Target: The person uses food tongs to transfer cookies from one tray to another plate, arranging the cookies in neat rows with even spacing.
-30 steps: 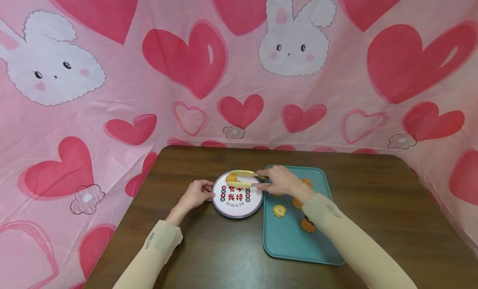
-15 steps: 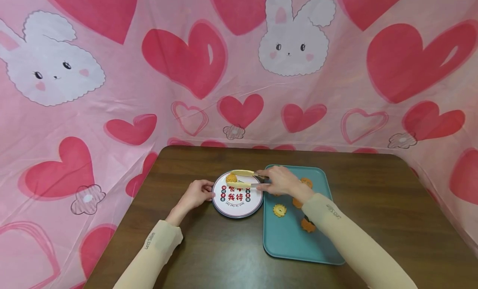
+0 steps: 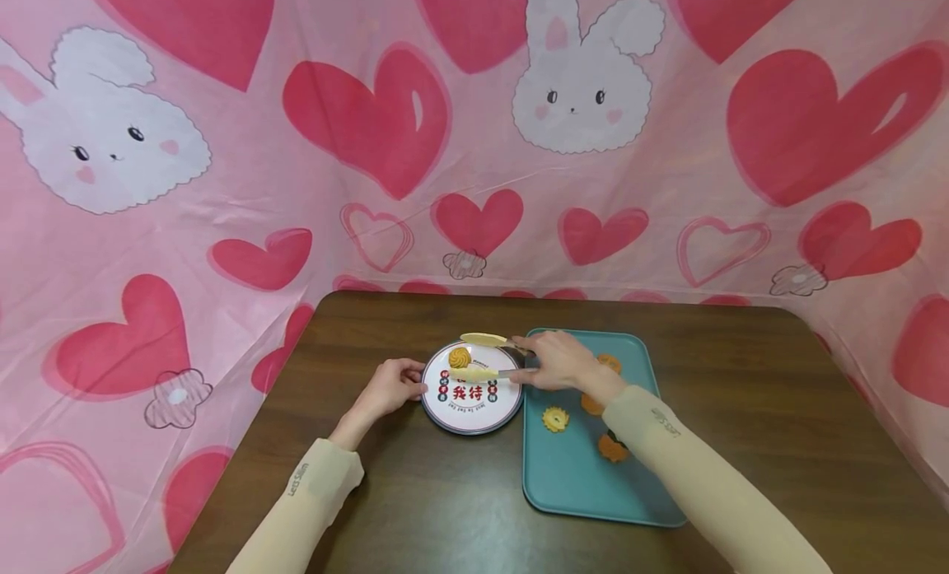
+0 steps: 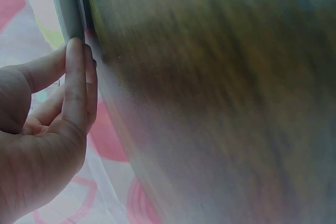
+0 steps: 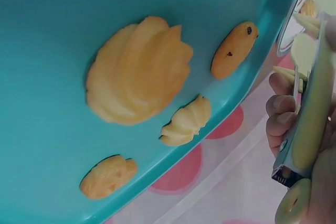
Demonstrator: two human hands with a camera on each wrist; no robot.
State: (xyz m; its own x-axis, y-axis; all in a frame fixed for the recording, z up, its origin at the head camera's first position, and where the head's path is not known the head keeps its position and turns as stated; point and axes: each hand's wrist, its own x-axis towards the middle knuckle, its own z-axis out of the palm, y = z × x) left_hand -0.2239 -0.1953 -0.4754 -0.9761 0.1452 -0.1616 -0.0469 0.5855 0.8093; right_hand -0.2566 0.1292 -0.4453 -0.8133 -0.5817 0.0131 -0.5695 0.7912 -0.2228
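Note:
A round white plate [image 3: 474, 420] with red and dark lettering lies left of the tray. My left hand [image 3: 389, 387] pinches its left rim; in the left wrist view, the thumb and fingers [image 4: 76, 85] meet at the plate's edge. A swirled golden cookie [image 3: 460, 357] sits on the plate's far left part. My right hand [image 3: 562, 361] holds food tongs [image 3: 485, 375] with pale yellow tips, reaching over the plate from the right. The tongs' arms stand spread, one tip beyond the cookie and the other on its near side. In the right wrist view, my fingers wrap the tongs' handle [image 5: 310, 124].
A teal tray [image 3: 578, 492] stands right of the plate, partly under my right forearm. Several cookies lie on it, among them a yellow ridged one [image 3: 555, 418] and a brown one [image 3: 613, 447]. The wooden table [image 3: 415, 508] backs onto a pink heart-patterned cloth [image 3: 474, 162].
The tongs' arms have spread apart and let go of the cookie, which stays on the plate. My left hand has kept its place at the rim.

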